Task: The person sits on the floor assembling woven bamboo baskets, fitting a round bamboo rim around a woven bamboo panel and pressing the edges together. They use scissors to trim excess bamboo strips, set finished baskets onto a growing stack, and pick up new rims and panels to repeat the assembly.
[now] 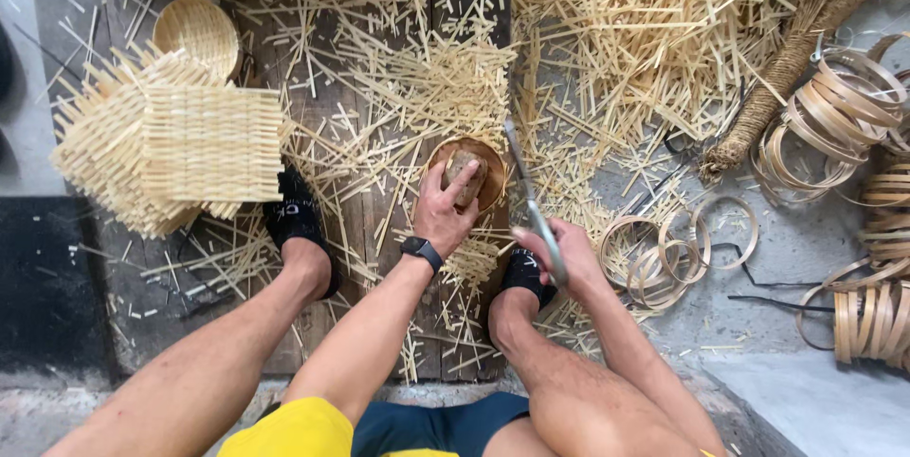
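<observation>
Bowl [464, 175] mid-boards, near board edge, pressed under left grip [444, 210] closed on wooden block [464, 175]. Right grip [559, 258] wrapped round knife [531, 206], just beside. Offcuts [626, 30] all around; woven mats [171, 144] crowding left.

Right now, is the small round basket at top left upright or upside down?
Upright: the small round basket shows its hollow woven inside facing up, lying beside the stack of square woven mats.

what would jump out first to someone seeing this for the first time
The sea of pale bamboo offcuts strewn over the floor. At centre, the left hand presses a stone into a small round basket, while the right hand holds long shears. A stack of square woven mats lies at left, bamboo rings at right.
</observation>
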### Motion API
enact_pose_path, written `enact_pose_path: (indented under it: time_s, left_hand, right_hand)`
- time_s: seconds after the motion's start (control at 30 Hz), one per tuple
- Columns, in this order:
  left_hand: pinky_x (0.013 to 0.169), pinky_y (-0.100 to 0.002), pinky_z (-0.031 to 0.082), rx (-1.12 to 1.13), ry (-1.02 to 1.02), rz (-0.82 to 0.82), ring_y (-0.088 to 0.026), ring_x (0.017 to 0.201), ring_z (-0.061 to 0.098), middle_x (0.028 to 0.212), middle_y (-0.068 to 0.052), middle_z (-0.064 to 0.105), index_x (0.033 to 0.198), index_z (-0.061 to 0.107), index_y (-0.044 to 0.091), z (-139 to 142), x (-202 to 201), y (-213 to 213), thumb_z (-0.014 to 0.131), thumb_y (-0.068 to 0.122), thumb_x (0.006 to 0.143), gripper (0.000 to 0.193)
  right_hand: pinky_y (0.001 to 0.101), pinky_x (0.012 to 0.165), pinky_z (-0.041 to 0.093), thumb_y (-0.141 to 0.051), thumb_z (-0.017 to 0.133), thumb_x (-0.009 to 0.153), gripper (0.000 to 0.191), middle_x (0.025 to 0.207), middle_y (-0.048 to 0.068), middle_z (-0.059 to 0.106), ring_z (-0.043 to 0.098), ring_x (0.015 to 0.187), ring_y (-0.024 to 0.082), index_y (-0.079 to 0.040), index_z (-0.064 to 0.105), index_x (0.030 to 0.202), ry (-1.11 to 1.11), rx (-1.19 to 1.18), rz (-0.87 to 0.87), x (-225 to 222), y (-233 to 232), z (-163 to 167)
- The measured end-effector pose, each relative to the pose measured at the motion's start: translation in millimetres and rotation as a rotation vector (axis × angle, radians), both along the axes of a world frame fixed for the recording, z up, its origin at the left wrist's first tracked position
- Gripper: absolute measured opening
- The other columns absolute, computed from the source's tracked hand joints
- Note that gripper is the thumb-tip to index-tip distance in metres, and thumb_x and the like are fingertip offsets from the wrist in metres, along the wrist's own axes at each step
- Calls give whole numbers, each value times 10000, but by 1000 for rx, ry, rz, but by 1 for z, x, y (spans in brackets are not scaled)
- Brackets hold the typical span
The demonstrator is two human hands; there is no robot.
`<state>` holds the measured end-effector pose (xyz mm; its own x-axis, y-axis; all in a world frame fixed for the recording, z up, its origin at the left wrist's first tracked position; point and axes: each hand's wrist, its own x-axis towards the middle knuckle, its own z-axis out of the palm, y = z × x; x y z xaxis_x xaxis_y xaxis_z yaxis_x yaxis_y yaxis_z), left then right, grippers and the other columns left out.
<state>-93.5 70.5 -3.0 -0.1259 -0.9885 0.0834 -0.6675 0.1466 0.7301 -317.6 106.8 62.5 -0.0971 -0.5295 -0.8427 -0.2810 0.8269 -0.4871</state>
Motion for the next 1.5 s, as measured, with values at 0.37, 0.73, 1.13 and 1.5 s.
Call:
enact_pose_path:
  time_s: [0.37, 0.73, 1.13, 1.5]
  left_hand:
    - [1002, -446, 498, 236, 159, 594, -344, 1186, 597, 1261, -157, 590, 1406, 504, 75, 12, -52, -8, 923, 353, 700, 866]
    - [1000, -460, 483, 320, 110, 598, -372, 1184, 574, 1280, -200, 537, 1372, 438, 27, 13, -51, -8, 931, 395, 664, 937]
    - [979, -469, 495, 317, -9, 452, -361, 1162, 588, 1251, -175, 566, 1414, 462, 93, 17, -37, -15, 891, 331, 674, 888]
    - [992, -446, 514, 204, -18, 167, -364, 1153, 599, 1246, -172, 591, 1415, 488, 88, 7, -18, -17, 811, 169, 698, 791]
  right_hand:
    - [502, 903, 468, -650, 685, 830, 731, 1123, 223, 560, 552, 1090, 385, 8, 542, 1113, 709, -380, 626, -41, 21, -37]
    - [403, 591, 514, -229, 664, 819, 220, 880, 136, 599, 615, 772, 247, -41, 596, 911, 893, -588, 811, -54, -14, -94]
    - [335, 522, 465, -298, 583, 982, 218, 749, 42, 539, 534, 642, 167, -118, 581, 858, 972, -677, 965, -79, -35, -113]
    - [320, 558, 502, -390, 637, 942, 318, 783, 65, 546, 554, 681, 174, -80, 595, 884, 1012, -693, 1021, -68, -53, -112]
